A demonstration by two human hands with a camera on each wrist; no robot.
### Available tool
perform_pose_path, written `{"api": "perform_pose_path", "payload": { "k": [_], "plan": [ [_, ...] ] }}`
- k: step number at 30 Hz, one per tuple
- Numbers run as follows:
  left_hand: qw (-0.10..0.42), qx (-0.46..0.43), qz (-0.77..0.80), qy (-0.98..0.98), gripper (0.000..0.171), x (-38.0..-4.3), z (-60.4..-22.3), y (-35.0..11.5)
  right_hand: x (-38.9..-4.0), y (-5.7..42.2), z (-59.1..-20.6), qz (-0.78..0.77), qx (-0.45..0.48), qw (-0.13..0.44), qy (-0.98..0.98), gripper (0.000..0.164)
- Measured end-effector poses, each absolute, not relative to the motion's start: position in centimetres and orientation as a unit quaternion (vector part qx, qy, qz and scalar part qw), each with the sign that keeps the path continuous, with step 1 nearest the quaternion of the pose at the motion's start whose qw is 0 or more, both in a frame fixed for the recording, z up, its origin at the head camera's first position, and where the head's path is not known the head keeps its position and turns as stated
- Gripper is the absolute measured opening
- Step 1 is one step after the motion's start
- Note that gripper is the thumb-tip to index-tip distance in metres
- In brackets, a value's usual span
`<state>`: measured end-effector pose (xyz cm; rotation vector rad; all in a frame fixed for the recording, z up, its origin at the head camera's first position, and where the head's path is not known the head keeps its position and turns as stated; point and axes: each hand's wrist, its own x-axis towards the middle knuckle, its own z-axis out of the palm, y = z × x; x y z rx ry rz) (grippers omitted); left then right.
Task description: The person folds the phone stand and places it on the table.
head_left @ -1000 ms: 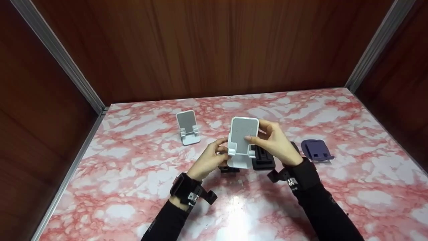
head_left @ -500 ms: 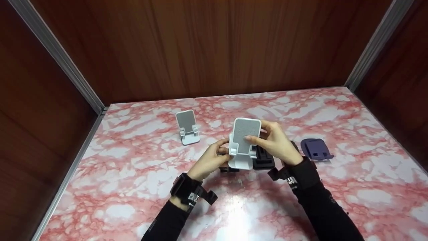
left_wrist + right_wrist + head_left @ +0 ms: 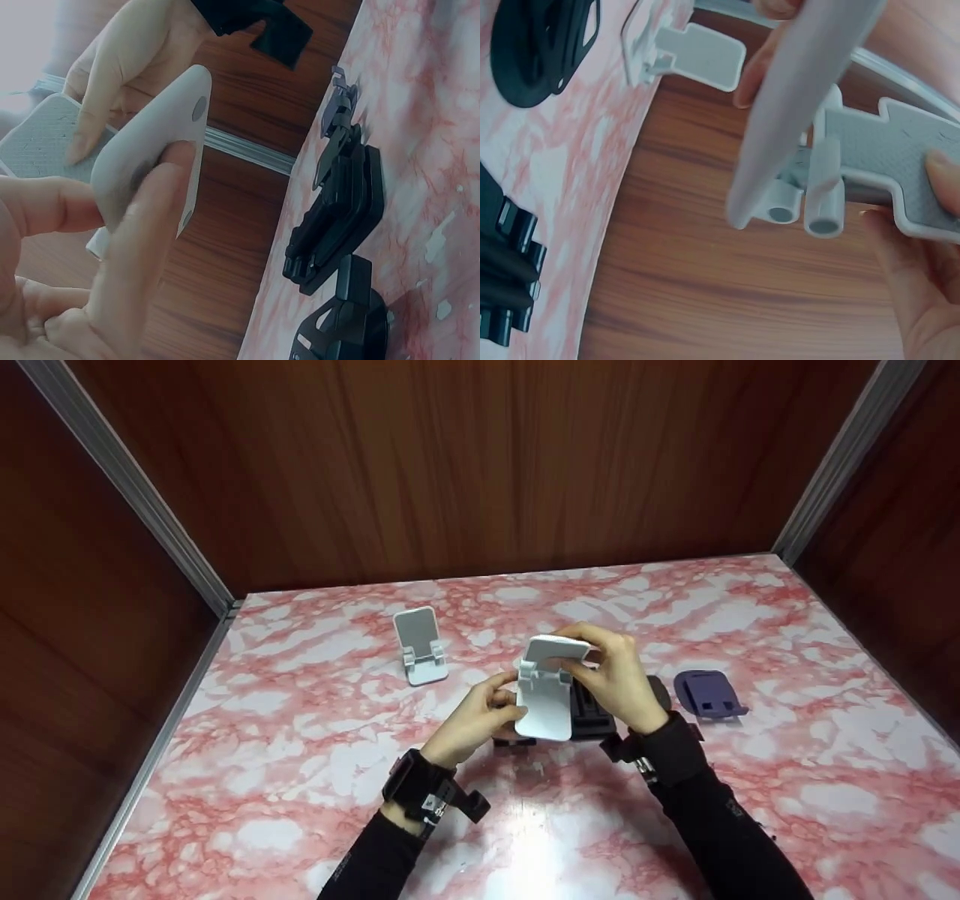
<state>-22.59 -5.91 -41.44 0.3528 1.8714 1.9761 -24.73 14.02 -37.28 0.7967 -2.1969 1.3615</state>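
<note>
Between both hands, above the table, is a white folding phone stand [image 3: 545, 711] with a grey pad on its upper plate. My left hand [image 3: 469, 721] pinches the left edge of its flat base [image 3: 154, 127], which has round grey feet underneath. The right hand [image 3: 621, 679] holds the upper plate, the thumb lying on the grey pad [image 3: 922, 169] and other fingers behind it. That plate tilts over the base at the hinge. In the right wrist view the base's edge [image 3: 802, 97] partly covers the hinge arms.
A second white phone stand [image 3: 417, 631] stands upright at the back left. Behind the hands sit black stands [image 3: 592, 716], partly hidden, and a purple stand [image 3: 707, 694] lies to the right. Brown wood-grain panels [image 3: 480, 472] wall in the marbled table [image 3: 300, 735].
My right hand has folded the held stand's upper plate forward and down toward the base, so more of the base's top shows. The left hand has stayed nearly still.
</note>
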Motion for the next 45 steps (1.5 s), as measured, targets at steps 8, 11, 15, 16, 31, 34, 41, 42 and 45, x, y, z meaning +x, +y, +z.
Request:
{"api": "perform_pose_path", "payload": {
  "k": [8,11,15,16,31,34,41,42,45],
  "plan": [
    [0.179,0.123,0.721,0.658,0.063,-22.3,-41.3,-5.7,-25.0,14.1,-37.7,0.476,0.344,0.271,-0.763,0.021],
    [0.172,0.123,0.721,0.660,0.063,-22.2,-41.2,-5.7,-24.9,14.0,-37.7,0.463,0.354,0.288,-0.760,0.020],
    [0.168,0.116,0.727,0.656,0.063,-22.1,-41.1,-5.6,-24.9,13.9,-37.8,0.438,0.361,0.305,-0.765,0.022],
    [0.167,0.114,0.731,0.652,0.062,-22.1,-41.0,-5.6,-24.8,13.8,-37.9,0.431,0.364,0.308,-0.766,0.022],
    [0.180,0.135,0.782,0.581,0.077,-22.0,-40.0,-6.6,-24.7,12.3,-39.5,0.363,0.384,0.355,-0.771,0.032],
    [0.178,0.141,0.778,0.586,0.088,-22.1,-40.0,-6.6,-24.8,12.2,-39.6,0.364,0.396,0.361,-0.762,0.028],
    [0.160,0.135,0.775,0.596,0.075,-22.1,-39.7,-6.9,-24.8,12.6,-39.0,0.411,0.432,0.265,-0.758,0.039],
    [0.154,0.134,0.776,0.597,0.075,-22.1,-39.6,-6.9,-24.7,12.8,-38.8,0.423,0.433,0.243,-0.758,0.042],
    [0.140,0.133,0.779,0.597,0.075,-22.1,-39.4,-7.0,-24.6,13.1,-38.2,0.474,0.426,0.178,-0.750,0.047]
  ]
}}
